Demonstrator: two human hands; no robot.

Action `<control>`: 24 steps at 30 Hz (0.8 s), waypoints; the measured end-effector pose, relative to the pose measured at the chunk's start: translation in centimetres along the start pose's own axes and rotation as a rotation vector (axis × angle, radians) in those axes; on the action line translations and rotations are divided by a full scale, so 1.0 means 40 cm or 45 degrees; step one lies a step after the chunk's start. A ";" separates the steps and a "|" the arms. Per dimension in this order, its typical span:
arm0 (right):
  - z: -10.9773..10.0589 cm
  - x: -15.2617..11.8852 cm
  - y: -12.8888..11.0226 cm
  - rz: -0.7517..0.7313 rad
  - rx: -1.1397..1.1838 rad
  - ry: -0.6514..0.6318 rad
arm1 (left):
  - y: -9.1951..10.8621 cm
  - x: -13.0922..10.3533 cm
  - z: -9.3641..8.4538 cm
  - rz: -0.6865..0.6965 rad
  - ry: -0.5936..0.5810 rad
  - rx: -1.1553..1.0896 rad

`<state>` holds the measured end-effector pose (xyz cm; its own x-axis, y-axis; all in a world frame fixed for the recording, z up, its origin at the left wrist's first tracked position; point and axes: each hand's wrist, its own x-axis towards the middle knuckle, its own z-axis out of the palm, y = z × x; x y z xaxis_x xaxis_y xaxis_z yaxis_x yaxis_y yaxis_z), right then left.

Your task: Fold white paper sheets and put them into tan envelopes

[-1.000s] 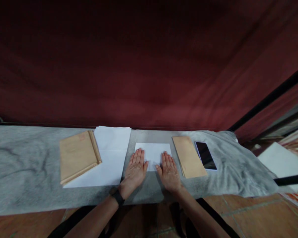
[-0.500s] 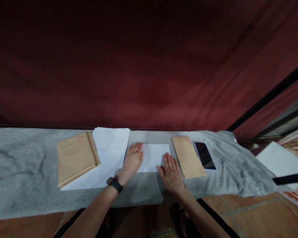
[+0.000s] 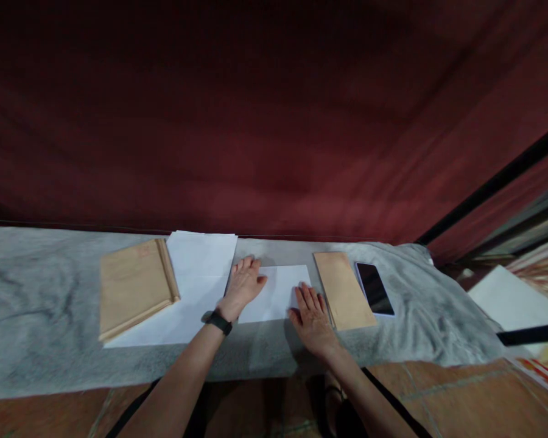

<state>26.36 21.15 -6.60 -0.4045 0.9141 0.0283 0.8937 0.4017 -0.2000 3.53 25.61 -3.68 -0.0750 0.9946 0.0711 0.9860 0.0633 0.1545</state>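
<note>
A folded white sheet lies on the grey cloth in the middle. My left hand rests over its left end, fingers extended, a dark watch on the wrist. On the sheet's right end lies my right hand, its fingers spread and flat. Beside the left hand is a pile of larger white paper, partly covered by a stack of brown envelopes. A single brown envelope sits just right of my right hand.
A phone lies right of the single envelope. Grey cloth covers the narrow surface, wrinkled at the right. Behind it hangs a dark red curtain. A black bar slants at the right.
My left hand has lifted or shifted slightly, its thumb now further from the palm. My right hand stays flat at the sheet's right end. The view has shifted slightly.
</note>
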 end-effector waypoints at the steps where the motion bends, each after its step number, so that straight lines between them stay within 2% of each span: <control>1: -0.004 0.000 0.000 0.003 0.004 -0.014 | -0.001 0.000 -0.003 -0.008 -0.016 -0.017; 5: -0.007 -0.002 0.002 -0.011 0.020 -0.006 | -0.005 -0.004 -0.015 -0.059 -0.042 -0.144; 10: 0.008 0.005 0.019 -0.035 0.042 0.066 | -0.026 -0.004 -0.031 -0.216 -0.093 -0.748; 15: 0.013 0.031 0.042 -0.010 0.152 0.175 | -0.059 -0.009 -0.031 -0.324 -0.206 -1.089; 20: 0.008 0.044 0.048 -0.112 0.319 0.297 | -0.069 -0.042 -0.021 -0.528 -0.135 -1.483; 24: 0.007 0.042 0.045 -0.276 0.393 0.296 | -0.056 -0.077 -0.010 -0.693 -0.103 -1.693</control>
<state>27.26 23.39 -7.20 -0.4901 0.8131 0.3140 0.6791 0.5821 -0.4473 1.50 22.36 -3.85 -0.3373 0.8767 -0.3430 -0.0333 0.3530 0.9350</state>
